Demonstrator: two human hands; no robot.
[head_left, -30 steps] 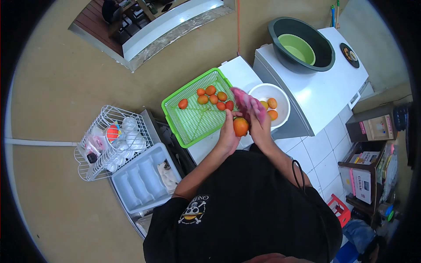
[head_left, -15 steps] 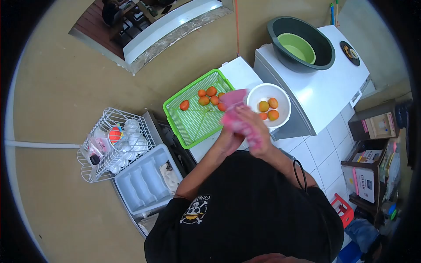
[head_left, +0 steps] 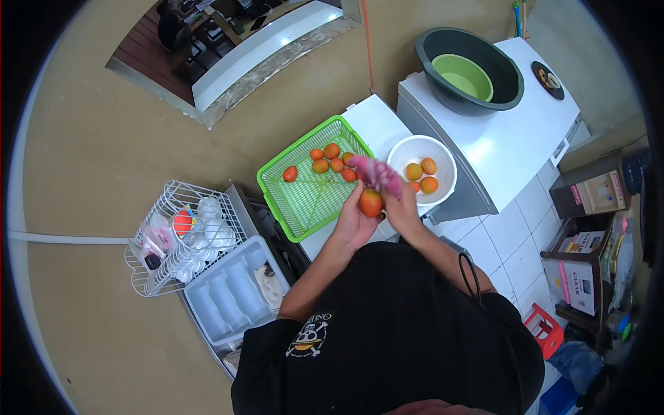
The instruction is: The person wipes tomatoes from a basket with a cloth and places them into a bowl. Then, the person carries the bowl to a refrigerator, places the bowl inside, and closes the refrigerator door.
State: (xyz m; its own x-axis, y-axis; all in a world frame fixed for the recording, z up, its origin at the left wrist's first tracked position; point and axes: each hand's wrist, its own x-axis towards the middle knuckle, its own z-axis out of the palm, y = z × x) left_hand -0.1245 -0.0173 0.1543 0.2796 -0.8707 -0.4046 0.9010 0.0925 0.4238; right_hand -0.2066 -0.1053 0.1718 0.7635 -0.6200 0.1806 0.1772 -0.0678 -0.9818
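Note:
My left hand [head_left: 355, 225] is closed around a red-orange tomato [head_left: 371, 203], held in front of my chest. Beside it, my right hand [head_left: 403, 209] grips a pink patterned cloth [head_left: 382, 177], which hangs over toward the basket and is slightly blurred. Several tomatoes [head_left: 320, 166] lie in the green plastic basket [head_left: 299, 235] just beyond my left hand. To the right of the cloth stands a white bowl [head_left: 447, 188] with several more tomatoes [head_left: 429, 185] inside.
A light-blue cutlery tray [head_left: 223, 304] and a white wire rack [head_left: 149, 273] with cups are on the left. On the white chest [head_left: 532, 121] at right sit a dark basin [head_left: 515, 79] and a small dark plate [head_left: 536, 71]. A person [head_left: 171, 28] shows through the opening.
The cloth has lifted away from my left hand toward the upper right, uncovering the tomato held there. The tomatoes in the basket and bowl look unchanged.

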